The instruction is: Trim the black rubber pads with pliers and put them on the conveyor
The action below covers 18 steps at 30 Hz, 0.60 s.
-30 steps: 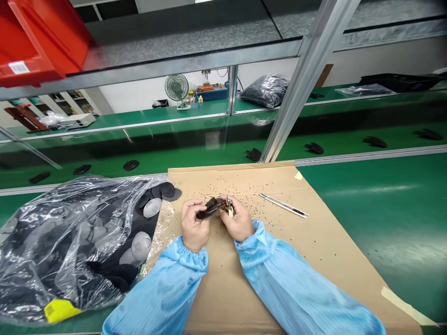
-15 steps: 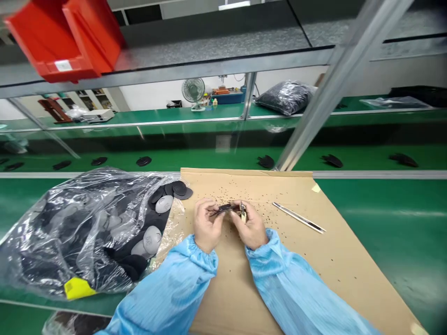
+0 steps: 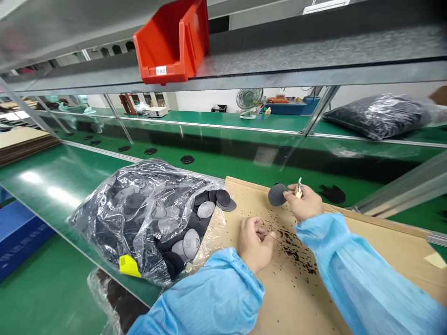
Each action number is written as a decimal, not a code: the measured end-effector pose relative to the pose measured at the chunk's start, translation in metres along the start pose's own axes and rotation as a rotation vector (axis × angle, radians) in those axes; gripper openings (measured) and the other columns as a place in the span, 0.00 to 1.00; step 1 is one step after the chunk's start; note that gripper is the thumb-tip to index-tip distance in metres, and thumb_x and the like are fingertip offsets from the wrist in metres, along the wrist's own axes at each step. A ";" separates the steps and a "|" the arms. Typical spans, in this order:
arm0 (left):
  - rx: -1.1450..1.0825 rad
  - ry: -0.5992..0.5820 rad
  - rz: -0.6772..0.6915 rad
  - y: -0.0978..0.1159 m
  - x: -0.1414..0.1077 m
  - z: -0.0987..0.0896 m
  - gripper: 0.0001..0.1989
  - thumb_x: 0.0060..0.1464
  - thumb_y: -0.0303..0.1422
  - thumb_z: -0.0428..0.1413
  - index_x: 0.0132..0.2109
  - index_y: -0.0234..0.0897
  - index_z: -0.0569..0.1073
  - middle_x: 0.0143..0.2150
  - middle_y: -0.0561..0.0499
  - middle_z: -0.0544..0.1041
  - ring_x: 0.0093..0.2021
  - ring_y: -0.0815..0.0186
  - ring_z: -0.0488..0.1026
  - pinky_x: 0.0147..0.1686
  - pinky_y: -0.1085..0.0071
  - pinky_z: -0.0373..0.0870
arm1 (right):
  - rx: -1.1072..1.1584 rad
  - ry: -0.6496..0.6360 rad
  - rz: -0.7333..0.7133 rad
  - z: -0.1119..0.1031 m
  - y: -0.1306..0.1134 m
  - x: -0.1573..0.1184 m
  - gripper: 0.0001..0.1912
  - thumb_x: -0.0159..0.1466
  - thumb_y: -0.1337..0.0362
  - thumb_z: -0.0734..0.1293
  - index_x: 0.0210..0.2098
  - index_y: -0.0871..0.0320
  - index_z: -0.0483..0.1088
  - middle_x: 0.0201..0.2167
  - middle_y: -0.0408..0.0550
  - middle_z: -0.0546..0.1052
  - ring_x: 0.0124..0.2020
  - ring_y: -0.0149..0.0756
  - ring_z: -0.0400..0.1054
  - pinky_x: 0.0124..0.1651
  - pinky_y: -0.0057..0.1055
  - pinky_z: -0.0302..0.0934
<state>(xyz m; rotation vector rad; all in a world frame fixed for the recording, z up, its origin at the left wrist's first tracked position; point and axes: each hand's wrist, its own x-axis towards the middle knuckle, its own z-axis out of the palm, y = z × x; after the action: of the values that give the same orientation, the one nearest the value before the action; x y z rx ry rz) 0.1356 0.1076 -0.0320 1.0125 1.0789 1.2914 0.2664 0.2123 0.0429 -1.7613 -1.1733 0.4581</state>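
Observation:
My right hand (image 3: 305, 203), raised over the far part of the cardboard sheet (image 3: 275, 298), pinches a thin dark grey oval piece (image 3: 277, 195) by its edge. In the same hand sits a small pliers-like tool (image 3: 299, 188) with a metal tip and a pale yellow handle. Low over the cardboard is my left hand (image 3: 256, 244), its fingers loosely curled, thumb apart, holding nothing visible. Many tiny black scraps (image 3: 293, 251) lie between and below the hands. Left of them, a clear plastic bag (image 3: 136, 209) spills black and grey oval pieces (image 3: 191, 243) from its open end.
Dark pieces (image 3: 187, 159) lie spaced along the green strip behind the cardboard. A slanting metal post (image 3: 401, 190) stands at right. Overhead, a red bin (image 3: 171, 46) sits on the shelf. A blue box (image 3: 21, 237) is at far left, and a filled bag (image 3: 380, 114) lies behind.
My hands have come apart. The right one has moved up and away with the oval piece and tool; the left has let go of the piece. The view has swung left.

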 end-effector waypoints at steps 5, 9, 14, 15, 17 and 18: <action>0.264 0.031 0.110 0.011 -0.005 0.001 0.16 0.49 0.28 0.57 0.47 0.37 0.66 0.49 0.41 0.65 0.39 0.65 0.69 0.37 0.68 0.69 | -0.278 0.011 -0.195 0.027 -0.033 0.046 0.15 0.53 0.66 0.65 0.40 0.55 0.72 0.34 0.47 0.76 0.36 0.39 0.69 0.40 0.32 0.61; 0.297 0.008 0.114 0.018 -0.009 0.002 0.15 0.50 0.25 0.54 0.46 0.37 0.67 0.48 0.45 0.65 0.38 0.68 0.69 0.37 0.70 0.69 | -0.515 -0.070 -0.408 0.049 -0.058 0.069 0.17 0.54 0.67 0.65 0.43 0.55 0.70 0.39 0.50 0.74 0.41 0.43 0.69 0.43 0.33 0.61; 0.320 -0.014 0.113 0.018 -0.011 0.002 0.14 0.50 0.25 0.54 0.46 0.37 0.66 0.48 0.45 0.65 0.38 0.67 0.68 0.38 0.69 0.69 | -0.468 -0.260 -0.368 0.081 -0.082 0.074 0.14 0.59 0.60 0.65 0.44 0.55 0.71 0.37 0.48 0.76 0.39 0.40 0.70 0.42 0.31 0.61; 0.319 -0.018 0.107 0.018 -0.011 0.002 0.14 0.50 0.25 0.54 0.46 0.37 0.66 0.48 0.46 0.65 0.39 0.67 0.68 0.38 0.69 0.69 | -0.429 -0.308 -0.337 0.085 -0.082 0.076 0.14 0.59 0.58 0.64 0.44 0.54 0.71 0.37 0.46 0.76 0.38 0.38 0.70 0.41 0.30 0.62; 0.314 -0.028 0.099 0.019 -0.012 0.001 0.14 0.50 0.25 0.54 0.46 0.38 0.67 0.49 0.46 0.65 0.39 0.67 0.68 0.38 0.70 0.69 | -0.465 -0.334 -0.322 0.085 -0.076 0.084 0.14 0.60 0.57 0.64 0.44 0.53 0.72 0.37 0.45 0.77 0.38 0.36 0.70 0.40 0.28 0.61; 0.313 -0.034 0.095 0.020 -0.012 0.001 0.14 0.50 0.25 0.54 0.45 0.38 0.67 0.48 0.46 0.65 0.39 0.67 0.68 0.38 0.70 0.69 | -0.521 -0.314 -0.329 0.080 -0.070 0.091 0.15 0.59 0.58 0.65 0.44 0.54 0.72 0.39 0.47 0.77 0.39 0.37 0.70 0.40 0.29 0.61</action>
<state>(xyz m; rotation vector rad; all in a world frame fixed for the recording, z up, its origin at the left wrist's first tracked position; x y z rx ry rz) 0.1327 0.0965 -0.0119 1.3283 1.2439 1.1981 0.2156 0.3374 0.0795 -1.9135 -1.9032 0.2452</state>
